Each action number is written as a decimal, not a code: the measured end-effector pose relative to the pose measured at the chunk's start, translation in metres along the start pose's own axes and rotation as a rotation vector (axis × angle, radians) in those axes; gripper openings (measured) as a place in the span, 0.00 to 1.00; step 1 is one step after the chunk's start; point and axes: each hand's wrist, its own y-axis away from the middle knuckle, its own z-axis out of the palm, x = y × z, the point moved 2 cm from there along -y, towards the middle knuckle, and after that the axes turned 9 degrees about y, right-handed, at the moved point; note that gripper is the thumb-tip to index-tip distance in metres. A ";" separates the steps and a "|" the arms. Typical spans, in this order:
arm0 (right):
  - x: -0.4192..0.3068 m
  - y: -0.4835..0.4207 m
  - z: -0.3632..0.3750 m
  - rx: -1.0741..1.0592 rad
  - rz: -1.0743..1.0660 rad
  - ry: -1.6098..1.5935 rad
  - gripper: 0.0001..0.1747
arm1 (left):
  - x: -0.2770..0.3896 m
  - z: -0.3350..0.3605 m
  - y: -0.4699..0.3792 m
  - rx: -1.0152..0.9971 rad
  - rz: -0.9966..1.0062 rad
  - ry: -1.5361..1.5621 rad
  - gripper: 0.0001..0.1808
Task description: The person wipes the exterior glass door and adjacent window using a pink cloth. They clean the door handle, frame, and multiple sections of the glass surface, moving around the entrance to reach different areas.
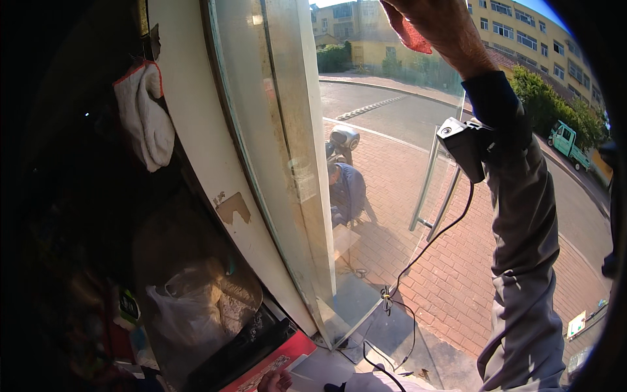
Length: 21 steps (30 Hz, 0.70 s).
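My right hand (pixel 438 22) is raised at the top edge against the glass door (pixel 392 112), with a red cloth (pixel 415 38) hanging from it; the fingertips are cut off by the frame. A black device (pixel 463 147) with a lens and a black cable (pixel 441 232) is strapped to the right wrist, over a grey sleeve. Low in the picture, my left hand (pixel 275 381) shows only partly, its fingers bent, near a red board (pixel 281 357). Whether it holds anything cannot be seen.
A metal door handle (pixel 426 181) is close below the right forearm. A person (pixel 349 188) in blue crouches outside beyond the glass. At left are a hanging white glove (pixel 145 117), a white frame (pixel 196 98) and a plastic bag (pixel 186 304). Cable loops lie by the threshold.
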 end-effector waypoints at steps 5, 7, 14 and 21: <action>-0.038 0.076 0.016 -0.074 0.135 -0.020 0.12 | -0.013 0.011 0.031 0.097 0.080 0.126 0.07; -0.054 0.107 0.024 -0.043 0.226 -0.211 0.18 | -0.024 0.018 0.046 0.134 0.079 0.112 0.07; -0.089 0.192 0.036 -0.071 0.211 0.184 0.22 | -0.085 0.049 0.093 0.206 -0.011 0.128 0.07; -0.107 0.242 0.050 0.021 0.179 0.121 0.20 | -0.118 0.063 0.111 0.285 -0.037 0.156 0.08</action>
